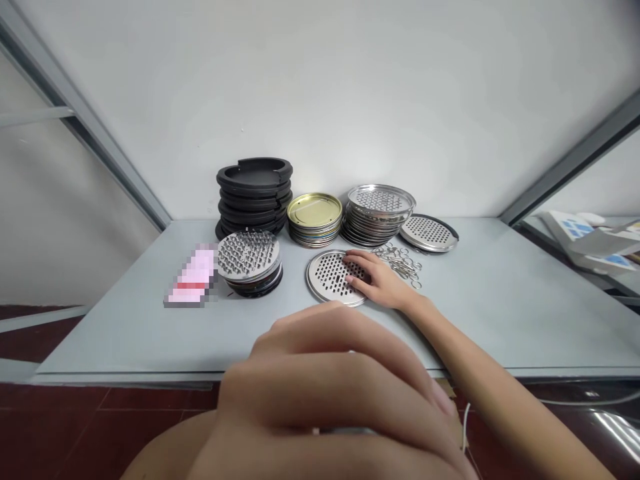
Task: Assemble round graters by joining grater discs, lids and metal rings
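My right hand [377, 280] rests with its fingers spread on a round metal grater plate [330, 279] with rows of slots, lying flat on the table. Close to the camera, my left hand [330, 393] fills the lower middle of the view. Its fingers are bent and pressed together, and whatever they may hold is hidden. Beside my right hand lies a loose heap of small metal ring-headed pins [400, 261]. To the left, a stack of discs is topped by a plate with raised grating teeth [249, 255].
At the back stand black ring-shaped holders [255, 200], gold-coloured lids [315, 210] and slotted metal plates [380, 200], all stacked. A slotted plate in a black rim [429, 233] lies right of them. A pixelated pink item [193, 277] is at left. The table's front edge [125, 375] runs below.
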Demonstrator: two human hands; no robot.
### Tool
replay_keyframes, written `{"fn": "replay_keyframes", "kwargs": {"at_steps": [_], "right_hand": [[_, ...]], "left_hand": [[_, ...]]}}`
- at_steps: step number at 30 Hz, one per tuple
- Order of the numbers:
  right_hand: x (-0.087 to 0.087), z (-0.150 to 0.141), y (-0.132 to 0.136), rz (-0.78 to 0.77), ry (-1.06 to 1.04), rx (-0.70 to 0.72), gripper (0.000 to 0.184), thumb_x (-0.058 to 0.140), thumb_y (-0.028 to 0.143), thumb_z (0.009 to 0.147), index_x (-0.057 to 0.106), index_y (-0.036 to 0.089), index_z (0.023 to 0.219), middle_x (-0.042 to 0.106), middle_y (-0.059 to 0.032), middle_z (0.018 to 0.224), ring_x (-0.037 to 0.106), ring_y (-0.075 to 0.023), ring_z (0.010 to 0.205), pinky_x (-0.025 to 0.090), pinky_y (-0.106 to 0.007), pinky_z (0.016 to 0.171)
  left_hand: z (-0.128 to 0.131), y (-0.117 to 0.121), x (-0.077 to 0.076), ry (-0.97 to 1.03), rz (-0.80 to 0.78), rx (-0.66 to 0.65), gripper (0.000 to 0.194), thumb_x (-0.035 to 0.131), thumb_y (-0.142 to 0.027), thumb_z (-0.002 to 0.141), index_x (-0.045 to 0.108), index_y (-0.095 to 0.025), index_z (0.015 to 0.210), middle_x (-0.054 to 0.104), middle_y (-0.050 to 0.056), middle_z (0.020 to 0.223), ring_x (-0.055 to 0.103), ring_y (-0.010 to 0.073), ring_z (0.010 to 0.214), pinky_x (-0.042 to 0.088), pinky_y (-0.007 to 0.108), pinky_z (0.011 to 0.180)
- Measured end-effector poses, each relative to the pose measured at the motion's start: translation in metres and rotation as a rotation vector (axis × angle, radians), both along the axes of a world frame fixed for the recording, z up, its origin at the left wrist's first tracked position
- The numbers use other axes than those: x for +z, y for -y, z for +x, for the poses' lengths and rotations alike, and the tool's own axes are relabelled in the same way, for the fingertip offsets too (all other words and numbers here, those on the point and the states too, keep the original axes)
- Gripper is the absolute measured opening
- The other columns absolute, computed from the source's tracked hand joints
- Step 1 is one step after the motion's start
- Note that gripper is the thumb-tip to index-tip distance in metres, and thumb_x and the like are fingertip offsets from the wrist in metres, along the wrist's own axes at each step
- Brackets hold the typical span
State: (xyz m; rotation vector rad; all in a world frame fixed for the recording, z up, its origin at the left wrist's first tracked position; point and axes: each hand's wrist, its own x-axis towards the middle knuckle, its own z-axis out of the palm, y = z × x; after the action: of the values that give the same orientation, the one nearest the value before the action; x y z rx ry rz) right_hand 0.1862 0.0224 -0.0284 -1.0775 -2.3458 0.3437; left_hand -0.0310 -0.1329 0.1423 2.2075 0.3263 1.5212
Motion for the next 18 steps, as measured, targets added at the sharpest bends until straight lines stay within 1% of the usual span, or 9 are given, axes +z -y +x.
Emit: {"fn": "replay_keyframes", "kwargs": {"at_steps": [2,3,6,10,14,17,18], "right_hand": [[0.0,0.0,0.0,0.001,-0.003,0.003,0.047,0.052,0.042,0.088,0.055,0.012,0.124,0.052,-0.0192,0.13,0.05,-0.029,0.12,0.038,-0.046,0.105],[0.0,0.0,0.0,0.002,-0.004,0.005,0.047,0.052,0.042,0.088,0.055,0.012,0.124,0.052,-0.0191,0.13,0.05,-0.029,0.12,0.038,-0.046,0.105],[0.0,0.0,0.0,0.005,-0.001,0.006,0.046,0.051,0.042,0.089,0.055,0.012,0.124,0.052,-0.0189,0.13,0.05,-0.0288,0.12,0.038,-0.046,0.105],[0.0,0.001,-0.001,0.0,0.009,0.0,0.047,0.051,0.042,0.089,0.055,0.012,0.124,0.051,-0.0189,0.131,0.049,-0.0289,0.122,0.038,-0.045,0.106],[-0.001,0.0,-0.001,-0.003,0.015,0.002,0.047,0.051,0.042,0.088,0.055,0.012,0.124,0.051,-0.0189,0.131,0.048,-0.0286,0.122,0.037,-0.044,0.106],[-0.001,0.0,-0.001,0.001,0.012,0.003,0.046,0.051,0.042,0.088,0.055,0.013,0.124,0.051,-0.0184,0.131,0.049,-0.0285,0.121,0.038,-0.044,0.106],[-0.001,0.001,-0.001,0.002,0.011,0.002,0.046,0.051,0.043,0.088,0.055,0.013,0.124,0.051,-0.0183,0.131,0.049,-0.0285,0.121,0.038,-0.044,0.106]], "left_hand": [[-0.006,-0.002,-0.001,-0.03,-0.016,-0.064,0.025,0.055,-0.051,0.084,0.068,-0.036,0.069,0.066,-0.001,0.068,0.066,0.0208,0.069,0.06,0.035,0.062],[-0.007,-0.001,-0.001,-0.035,-0.026,-0.066,0.026,0.055,-0.051,0.084,0.068,-0.035,0.068,0.066,-0.001,0.068,0.066,0.0201,0.07,0.06,0.034,0.064],[-0.003,0.003,-0.003,-0.017,-0.032,0.024,0.03,0.053,-0.051,0.086,0.067,-0.034,0.066,0.065,-0.001,0.067,0.065,0.0181,0.065,0.059,0.031,0.06],[0.009,0.008,-0.004,0.022,0.007,0.144,0.027,0.053,-0.05,0.086,0.069,-0.036,0.069,0.063,-0.002,0.064,0.062,0.016,0.059,0.057,0.03,0.055],[0.014,0.006,-0.002,0.031,0.024,0.158,0.023,0.056,-0.048,0.085,0.069,-0.035,0.072,0.061,-0.002,0.062,0.061,0.0138,0.058,0.056,0.027,0.054],[0.011,0.003,-0.001,0.132,0.054,0.21,0.026,0.055,-0.049,0.086,0.068,-0.034,0.07,0.059,-0.003,0.06,0.058,0.0107,0.05,0.054,0.024,0.05],[0.008,0.004,-0.002,0.062,0.033,0.172,0.025,0.055,-0.049,0.086,0.068,-0.034,0.071,0.06,-0.003,0.061,0.06,0.0117,0.054,0.055,0.025,0.053]]}}
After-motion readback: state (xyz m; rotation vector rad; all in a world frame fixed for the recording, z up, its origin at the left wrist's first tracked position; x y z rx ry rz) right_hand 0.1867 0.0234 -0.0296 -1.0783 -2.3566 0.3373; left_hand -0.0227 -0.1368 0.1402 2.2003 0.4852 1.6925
